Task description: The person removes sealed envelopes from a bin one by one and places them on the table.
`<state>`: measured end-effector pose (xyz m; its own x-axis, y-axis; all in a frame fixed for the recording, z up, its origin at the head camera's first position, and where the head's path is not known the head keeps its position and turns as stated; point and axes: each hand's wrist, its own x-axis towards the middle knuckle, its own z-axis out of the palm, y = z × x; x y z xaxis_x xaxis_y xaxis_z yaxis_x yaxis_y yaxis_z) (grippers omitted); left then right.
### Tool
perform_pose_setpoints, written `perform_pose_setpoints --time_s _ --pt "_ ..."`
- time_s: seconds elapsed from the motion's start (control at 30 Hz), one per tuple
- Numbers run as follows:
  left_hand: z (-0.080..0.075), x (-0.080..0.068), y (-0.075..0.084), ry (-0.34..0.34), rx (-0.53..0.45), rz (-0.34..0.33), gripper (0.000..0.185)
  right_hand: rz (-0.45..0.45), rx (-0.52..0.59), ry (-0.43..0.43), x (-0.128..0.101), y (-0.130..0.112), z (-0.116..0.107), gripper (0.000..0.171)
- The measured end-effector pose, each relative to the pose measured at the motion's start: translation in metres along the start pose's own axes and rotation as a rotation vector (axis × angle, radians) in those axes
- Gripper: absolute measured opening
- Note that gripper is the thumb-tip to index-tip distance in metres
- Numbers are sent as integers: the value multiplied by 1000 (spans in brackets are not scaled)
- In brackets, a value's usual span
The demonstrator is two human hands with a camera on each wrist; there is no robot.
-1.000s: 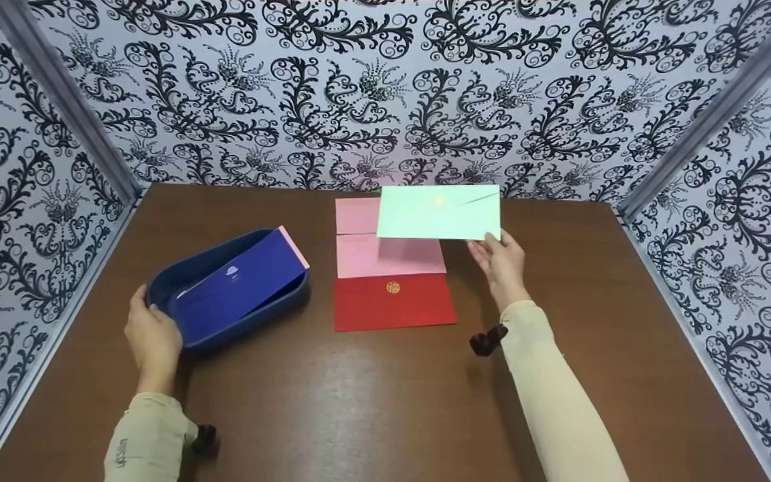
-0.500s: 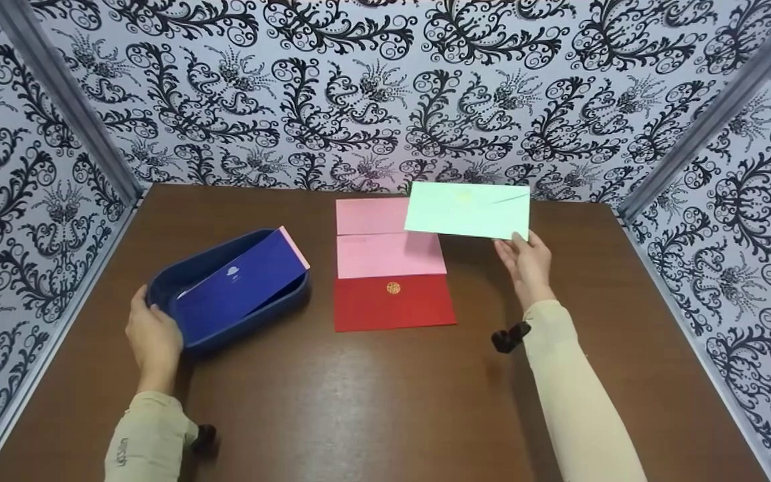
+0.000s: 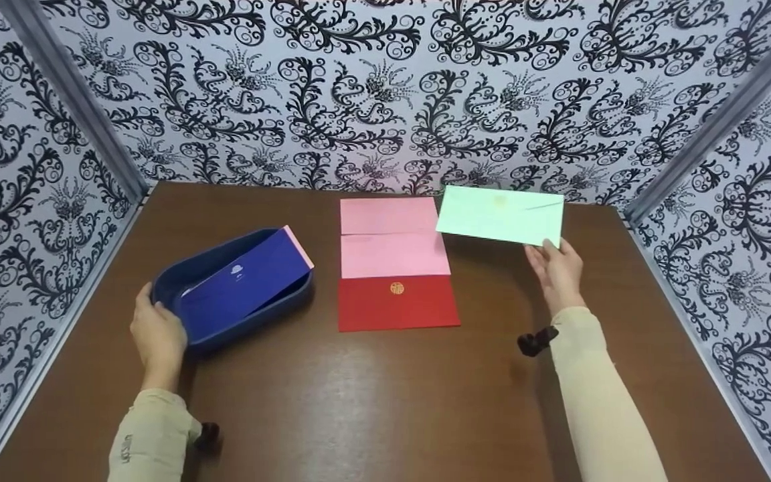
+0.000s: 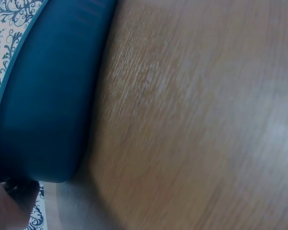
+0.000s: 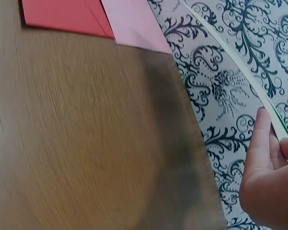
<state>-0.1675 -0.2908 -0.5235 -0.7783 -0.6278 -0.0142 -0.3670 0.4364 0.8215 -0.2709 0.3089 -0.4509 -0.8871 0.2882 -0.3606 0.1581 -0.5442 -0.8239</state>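
Right hand (image 3: 555,271): right of centre in the head view; thumb and fingers pinch the lower right corner of the green envelope (image 3: 500,215), which it holds up off the counter (image 3: 385,402).
Green envelope: pale mint, flap side up, tilted slightly; sits in the upper right of the head view, just right of the pink envelopes and apart from them. In the right wrist view it shows edge-on as a thin curved line (image 5: 240,72) above the fingers (image 5: 260,139).
Left hand (image 3: 156,335): lower left of the head view; fingers curl round the near end of the tray (image 3: 171,284), palm against its wall.
Tray: dark blue, oval, left of centre; its outer wall fills the left of the left wrist view (image 4: 48,91).
Blue envelope (image 3: 241,284): leans slantwise in the tray, with a pink edge (image 3: 298,246) showing behind its upper corner.
Pink envelopes (image 3: 392,237): two, flat on the counter at centre, one overlapping the other.
Red envelope (image 3: 397,304): flat, below the pink pair, overlapping their lower edge; gold seal at its top.
Handling (judged): the green envelope is light, thin and flexible; it bows when held by one corner. A pinch near a corner or a long edge suffices; a hard squeeze would crease it.
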Motion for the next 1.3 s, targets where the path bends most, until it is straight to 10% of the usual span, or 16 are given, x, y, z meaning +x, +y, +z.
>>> perform_pose_setpoints --time_s 1.07,1.3 --pt "-2 1 -4 8 30 7 51 101 -133 -1 26 -4 -28 61" --pt "0 1 -1 5 37 7 51 130 2 -31 30 -5 -34 59"
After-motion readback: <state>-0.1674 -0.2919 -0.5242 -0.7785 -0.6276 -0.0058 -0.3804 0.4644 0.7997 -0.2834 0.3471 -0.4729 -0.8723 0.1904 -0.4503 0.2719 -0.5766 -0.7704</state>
